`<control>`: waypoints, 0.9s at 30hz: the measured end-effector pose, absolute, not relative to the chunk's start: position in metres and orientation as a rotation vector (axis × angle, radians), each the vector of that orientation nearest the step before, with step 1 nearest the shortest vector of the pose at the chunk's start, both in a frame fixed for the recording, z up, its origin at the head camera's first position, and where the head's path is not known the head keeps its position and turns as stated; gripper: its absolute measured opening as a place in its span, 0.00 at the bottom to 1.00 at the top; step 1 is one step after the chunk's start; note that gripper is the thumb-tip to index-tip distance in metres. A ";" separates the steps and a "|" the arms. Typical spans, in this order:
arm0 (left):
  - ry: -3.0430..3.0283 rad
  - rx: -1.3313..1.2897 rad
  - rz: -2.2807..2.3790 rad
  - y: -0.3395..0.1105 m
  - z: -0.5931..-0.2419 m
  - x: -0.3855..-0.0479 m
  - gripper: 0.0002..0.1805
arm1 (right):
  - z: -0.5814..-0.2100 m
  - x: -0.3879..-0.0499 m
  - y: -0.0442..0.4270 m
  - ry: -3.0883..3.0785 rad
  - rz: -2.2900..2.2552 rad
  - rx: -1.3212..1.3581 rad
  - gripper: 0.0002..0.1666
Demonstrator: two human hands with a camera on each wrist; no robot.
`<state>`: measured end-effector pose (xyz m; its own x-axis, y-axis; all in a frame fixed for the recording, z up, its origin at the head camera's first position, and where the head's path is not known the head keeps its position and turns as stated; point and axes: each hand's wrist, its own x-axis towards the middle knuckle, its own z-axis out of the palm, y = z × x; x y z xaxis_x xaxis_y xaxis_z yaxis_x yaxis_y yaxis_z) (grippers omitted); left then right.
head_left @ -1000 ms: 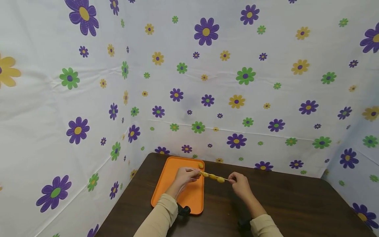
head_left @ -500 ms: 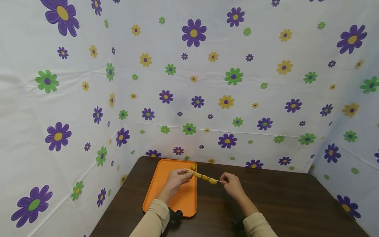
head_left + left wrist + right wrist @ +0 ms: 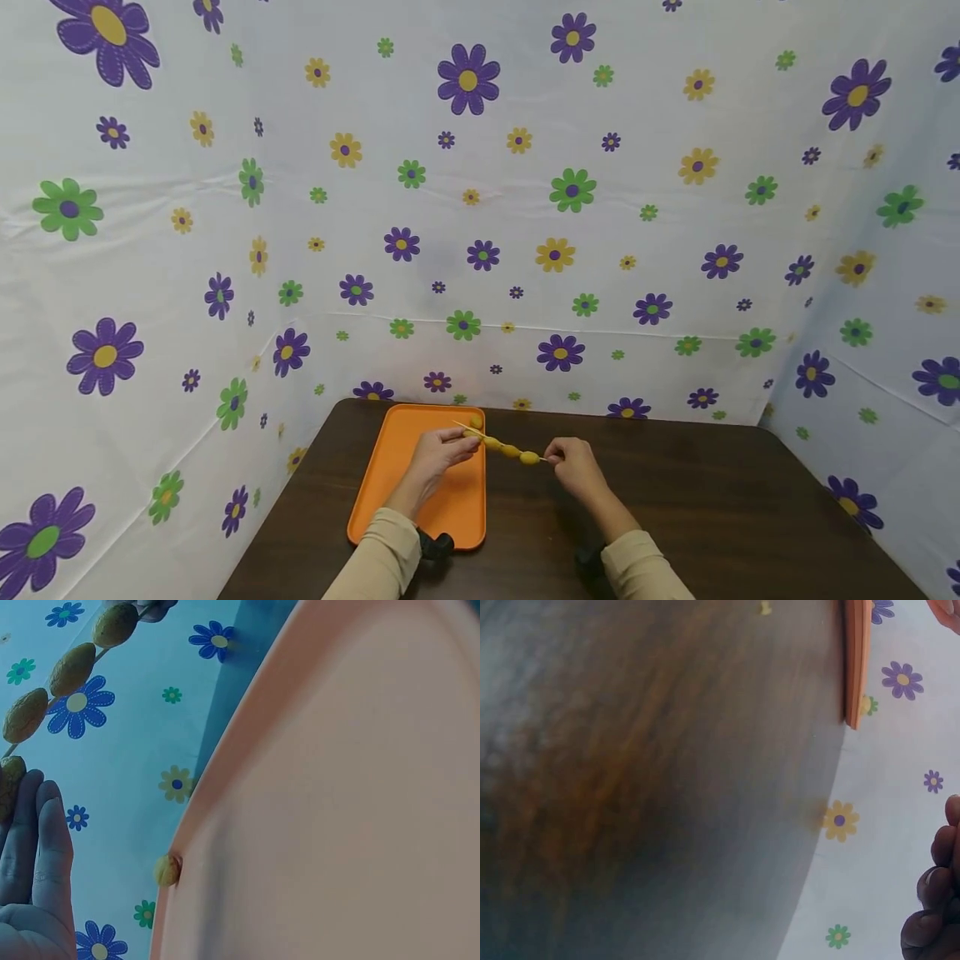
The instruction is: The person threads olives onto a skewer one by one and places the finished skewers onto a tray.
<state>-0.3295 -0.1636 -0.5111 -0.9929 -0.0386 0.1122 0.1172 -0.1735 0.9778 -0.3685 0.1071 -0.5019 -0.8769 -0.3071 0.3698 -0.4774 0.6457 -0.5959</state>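
Above the table, several yellow oval fruits [image 3: 530, 457] with wrinkled skin are threaded on a thin wooden skewer [image 3: 460, 425]. My left hand [image 3: 438, 457] pinches the fruit nearest the skewer's far left end, whose bare tip sticks out past the fingers. At the other end, my right hand [image 3: 573, 462] grips the skewer just beyond the last fruit. In the left wrist view the fruits stand in a slanting row above my left hand [image 3: 37, 862]. The right wrist view catches only curled fingers of my right hand [image 3: 934, 900]; the skewer is hidden there.
An orange tray [image 3: 390, 450] lies below and behind my left hand. One loose yellow fruit [image 3: 476, 422] sits at its far right corner. The dark wooden table [image 3: 675, 492] extends to the right, with a small yellow crumb [image 3: 765, 607] on it. Flowered cloth walls surround it.
The head view has turned right, so everything sits further left. The skewer's tip shows more past my left fingers, and the bare stretch by my right hand looks slightly shorter.
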 end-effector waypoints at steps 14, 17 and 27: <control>-1.887 0.023 -2.344 -0.166 -0.516 -0.332 0.25 | -0.502 -0.368 0.103 -2.531 1.149 0.601 0.12; -1.824 0.070 -2.366 -0.169 -0.517 -0.334 0.25 | -0.502 -0.368 0.104 -2.488 1.169 0.604 0.11; -1.664 0.131 -2.417 -0.184 -0.517 -0.337 0.21 | -0.503 -0.373 0.118 -2.431 1.139 0.568 0.11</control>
